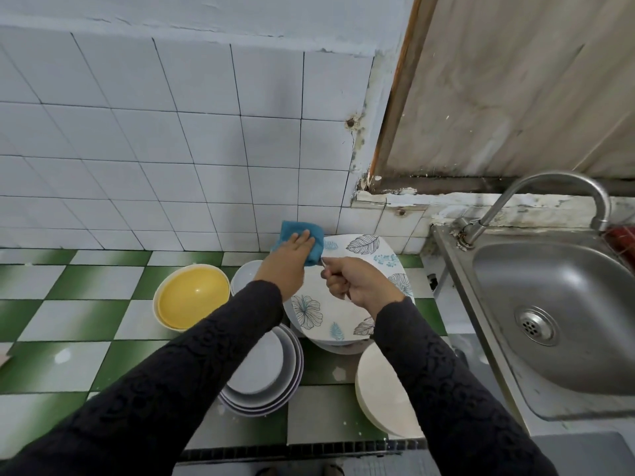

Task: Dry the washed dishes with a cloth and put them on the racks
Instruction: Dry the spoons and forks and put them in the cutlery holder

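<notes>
A large white plate with blue and grey leaf prints (357, 314) is held over the counter, above a stack of white dishes (335, 345). My right hand (357, 283) grips it, fingers curled at its left rim. My left hand (290, 261) lies with straight fingers on a blue cloth (314, 242), pressing it against the plate's far left corner. Both arms are in dark sleeves. The rack is not in view.
On the green-and-white checked counter (79, 324) stand a yellow bowl (192, 298), a white bowl (245, 274), a stack of grey plates (264, 376) and a cream dish (381, 389). A steel sink (556, 317) with its tap (549, 182) lies at the right. A tiled wall rises behind.
</notes>
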`<action>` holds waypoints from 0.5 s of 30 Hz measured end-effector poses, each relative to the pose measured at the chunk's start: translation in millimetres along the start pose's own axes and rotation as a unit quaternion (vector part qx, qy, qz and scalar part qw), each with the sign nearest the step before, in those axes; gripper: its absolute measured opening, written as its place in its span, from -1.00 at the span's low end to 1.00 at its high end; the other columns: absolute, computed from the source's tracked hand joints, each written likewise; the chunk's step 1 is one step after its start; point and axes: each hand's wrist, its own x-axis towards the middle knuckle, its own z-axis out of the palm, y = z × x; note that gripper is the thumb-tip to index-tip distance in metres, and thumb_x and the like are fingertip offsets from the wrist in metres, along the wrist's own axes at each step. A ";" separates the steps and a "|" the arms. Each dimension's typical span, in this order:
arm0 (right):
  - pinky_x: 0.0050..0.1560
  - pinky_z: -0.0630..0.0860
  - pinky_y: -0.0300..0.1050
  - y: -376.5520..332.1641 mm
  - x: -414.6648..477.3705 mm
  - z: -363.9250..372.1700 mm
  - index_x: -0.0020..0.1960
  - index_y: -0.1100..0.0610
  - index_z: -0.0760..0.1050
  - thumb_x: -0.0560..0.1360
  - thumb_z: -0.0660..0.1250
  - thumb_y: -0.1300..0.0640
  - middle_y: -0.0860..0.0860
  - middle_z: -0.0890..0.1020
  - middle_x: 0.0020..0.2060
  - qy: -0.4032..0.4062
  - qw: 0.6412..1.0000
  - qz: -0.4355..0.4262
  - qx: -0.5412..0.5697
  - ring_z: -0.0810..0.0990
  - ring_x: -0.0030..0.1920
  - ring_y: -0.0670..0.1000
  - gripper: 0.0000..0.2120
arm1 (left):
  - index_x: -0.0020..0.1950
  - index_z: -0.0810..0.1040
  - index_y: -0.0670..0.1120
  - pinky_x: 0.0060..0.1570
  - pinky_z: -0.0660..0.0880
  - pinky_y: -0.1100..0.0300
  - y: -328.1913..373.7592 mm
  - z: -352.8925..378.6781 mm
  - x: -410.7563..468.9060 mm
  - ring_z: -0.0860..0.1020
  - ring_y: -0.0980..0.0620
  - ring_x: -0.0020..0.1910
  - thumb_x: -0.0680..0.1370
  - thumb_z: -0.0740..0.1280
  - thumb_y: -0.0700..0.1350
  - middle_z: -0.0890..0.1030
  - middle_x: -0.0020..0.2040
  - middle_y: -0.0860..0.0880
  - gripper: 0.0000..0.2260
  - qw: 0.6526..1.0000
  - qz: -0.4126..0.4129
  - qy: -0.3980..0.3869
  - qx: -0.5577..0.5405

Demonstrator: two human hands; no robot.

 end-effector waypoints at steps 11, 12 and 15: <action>-0.56 0.13 -0.36 23.7 -13.9 -1.6 0.17 0.21 0.51 0.67 0.11 0.33 0.01 0.41 -0.40 0.000 0.998 -0.070 0.008 0.20 -0.53 -0.16 -0.78 | 0.26 0.45 -0.19 0.00 0.47 0.09 -20.5 1.0 -8.6 0.55 -0.17 0.05 0.65 0.17 -0.22 0.56 0.05 -0.19 -0.79 0.955 -0.164 0.099 -0.229; -0.56 0.14 -0.36 23.3 -15.9 -3.0 0.20 0.21 0.51 0.66 0.08 0.36 0.01 0.42 -0.38 -0.010 0.997 -0.076 0.012 0.21 -0.52 -0.15 -0.73 | 0.15 0.46 -0.17 -0.03 0.48 0.10 -23.2 1.5 -10.1 0.54 -0.16 0.00 0.65 0.17 -0.21 0.54 0.00 -0.17 -0.87 0.928 -0.202 0.115 -0.292; -0.57 0.21 -0.33 22.2 -16.1 -4.9 0.26 0.22 0.51 0.65 0.09 0.34 0.03 0.43 -0.35 -0.029 0.996 -0.082 0.036 0.26 -0.51 -0.13 -0.71 | 0.16 0.42 -0.12 0.04 0.58 -0.01 -23.4 4.1 -15.3 0.56 -0.14 0.02 0.65 0.19 -0.18 0.55 0.10 -0.18 -0.90 0.855 -0.267 0.120 -0.427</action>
